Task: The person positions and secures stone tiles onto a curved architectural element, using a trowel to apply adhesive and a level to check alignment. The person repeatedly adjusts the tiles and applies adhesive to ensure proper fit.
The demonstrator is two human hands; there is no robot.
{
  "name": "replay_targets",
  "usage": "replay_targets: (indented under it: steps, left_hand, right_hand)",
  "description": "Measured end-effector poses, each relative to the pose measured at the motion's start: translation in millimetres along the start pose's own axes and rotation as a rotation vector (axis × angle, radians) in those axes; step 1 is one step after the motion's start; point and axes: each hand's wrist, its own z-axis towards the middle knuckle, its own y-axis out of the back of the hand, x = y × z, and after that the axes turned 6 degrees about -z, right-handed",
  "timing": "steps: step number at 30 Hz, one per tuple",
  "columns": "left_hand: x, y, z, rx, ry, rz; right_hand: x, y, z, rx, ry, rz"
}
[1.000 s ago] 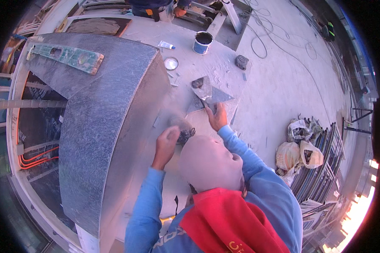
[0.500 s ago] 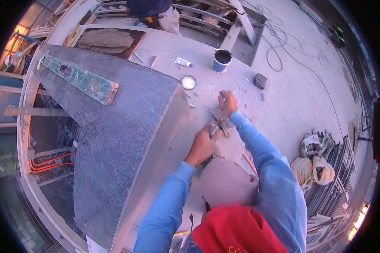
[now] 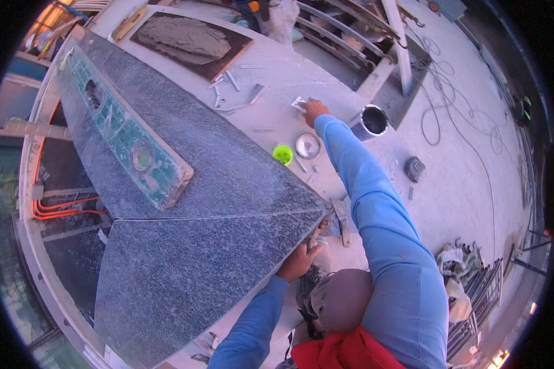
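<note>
My right hand (image 3: 316, 112) reaches far forward over the pale floor, its fingers closed on a white tube (image 3: 298, 104), much of which they cover. My left hand (image 3: 298, 261) is low at the near edge of the speckled dark grey stone slab (image 3: 184, 270). Its fingers are curled; a thin brownish piece (image 3: 319, 232) sticks out past them, and what they grip is partly hidden. Beside the slab's corner lies a putty knife (image 3: 343, 222) with a broad blade. Between the slab and my right arm sit a round metal lid (image 3: 308, 146) and a bright green round piece (image 3: 282, 154).
A green spirit level (image 3: 120, 126) rests along the slab. Behind it lies a dark board (image 3: 228, 64) spread with grey mortar. An open can (image 3: 370, 123) and a dark lump (image 3: 415, 168) stand right of my arm. Cables, bags and pipes are farther right; another person is at the top.
My right hand has left my left hand's side and stretched forward to the tube. My left hand is now at the slab's edge. The view has shifted, and the green piece has come into sight.
</note>
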Motion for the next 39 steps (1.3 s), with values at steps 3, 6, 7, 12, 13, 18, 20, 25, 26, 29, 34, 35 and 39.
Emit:
replay_targets:
  steps: [3, 6, 7, 12, 13, 18, 20, 25, 26, 29, 34, 35, 39]
  left_hand:
    - [5.3, 5.7, -12.6, -0.116, -0.103, 0.144]
    - [0.5, 18.9, -28.1, 0.005, 0.088, 0.074]
    - [-1.9, 22.7, -33.6, 0.02, 0.12, 0.006]
    - [-14.4, 36.6, -75.2, -0.059, 0.165, 0.006]
    - [-18.1, 38.4, -88.4, -0.035, 0.203, -0.001]
    - [-49.3, 59.6, -183.4, -0.1, 0.231, -0.043]
    - [-67.2, 66.3, -230.0, -0.186, 0.143, -0.123]
    - [-143.2, 72.5, -325.3, -0.369, 0.075, -0.342]
    - [-163.4, 73.0, -336.1, -0.381, 0.041, -0.537]
    - [-208.9, 77.6, -363.3, -0.501, -0.049, -0.758]
    - [-218.8, 82.0, -420.6, -0.647, -0.133, -0.601]
    - [-215.6, 80.2, -431.2, -0.678, -0.079, -0.537]
    - [-202.4, 65.0, -473.9, -0.85, -0.169, -0.561]
  right_hand:
    - [5.3, -12.8, 8.9, 0.123, -0.043, -0.136]
    - [-0.1, -14.9, -6.9, 0.095, -0.188, -0.013]
    - [-1.7, -14.3, -16.6, 0.147, -0.303, 0.046]
    - [-25.4, 30.1, -98.9, 0.1, -0.207, 0.216]
    - [-23.9, 49.8, -120.9, 0.084, -0.261, 0.253]
    - [-12.0, 231.4, -303.2, -0.288, -0.038, 0.798]
    - [5.9, 310.3, -389.2, -0.403, -0.093, 0.75]
    - [109.2, 368.8, -551.4, -0.541, 0.046, 1.113]
    - [132.5, 364.0, -571.4, -0.509, 0.11, 1.148]
    - [217.1, 313.2, -618.4, -0.34, 0.036, 1.177]
    - [286.0, 284.5, -656.5, 0.237, -0.005, 1.792]
    - [292.2, 283.4, -661.0, 0.331, 0.011, 1.894]
    - [313.1, 270.4, -681.7, 0.557, 0.049, 1.876]
